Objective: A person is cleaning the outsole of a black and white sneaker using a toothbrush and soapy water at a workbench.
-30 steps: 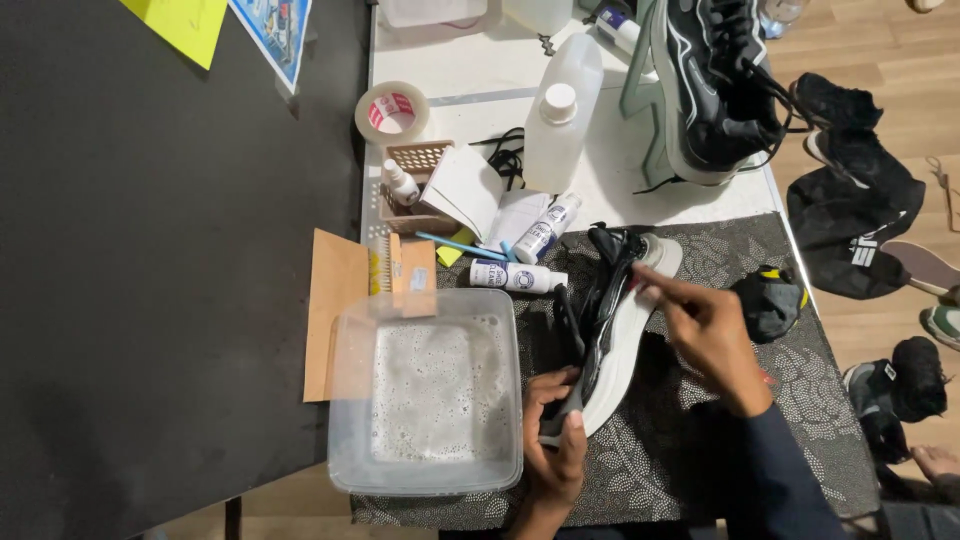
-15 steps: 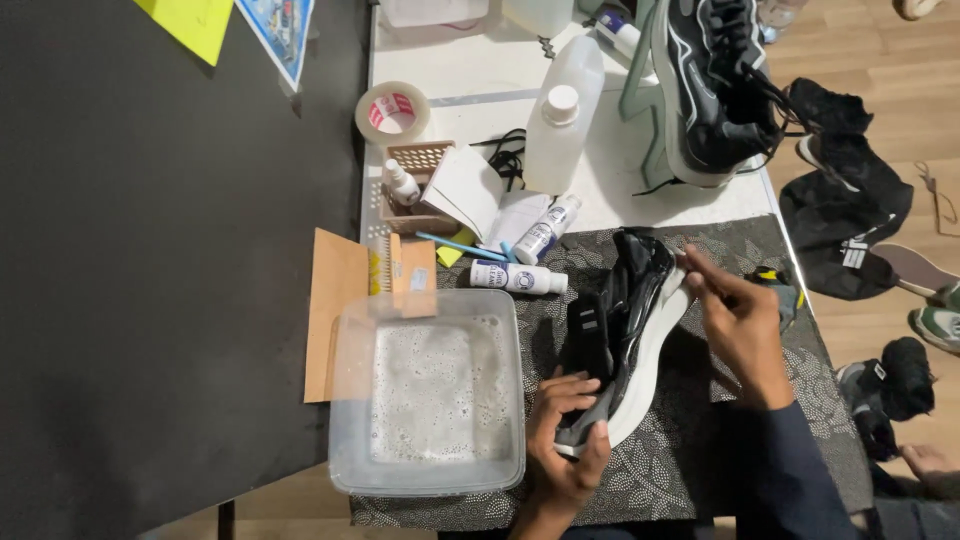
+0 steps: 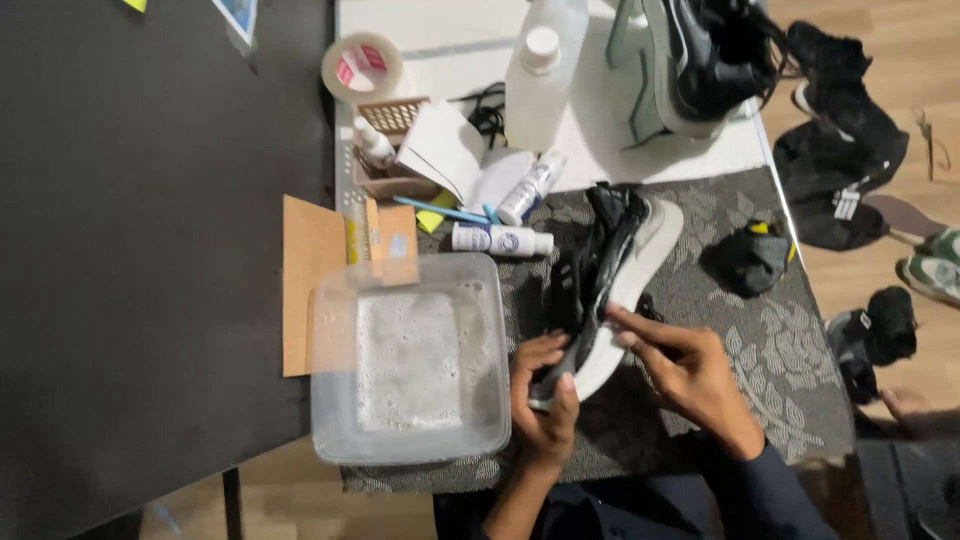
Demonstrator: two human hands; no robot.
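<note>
A black shoe with a white sole (image 3: 610,270) lies on its side on the grey patterned mat (image 3: 770,340). My left hand (image 3: 543,400) grips the shoe's heel end from below. My right hand (image 3: 690,375) rests on the white sole near the heel, fingers pressed to it; whether it holds anything small I cannot tell. Just left of my left hand stands a clear plastic tub (image 3: 405,360) of foamy water.
A torn cardboard box (image 3: 325,265) sits left of the tub. Small white bottles (image 3: 500,240), a large white bottle (image 3: 540,75), a tape roll (image 3: 360,65) and another shoe (image 3: 690,60) lie behind. A dark cloth (image 3: 750,260) rests right. Shoes lie on the wooden floor.
My right hand has slid down the sole from the toe end toward the heel. The shoe has turned a little, and the view has shifted slightly.
</note>
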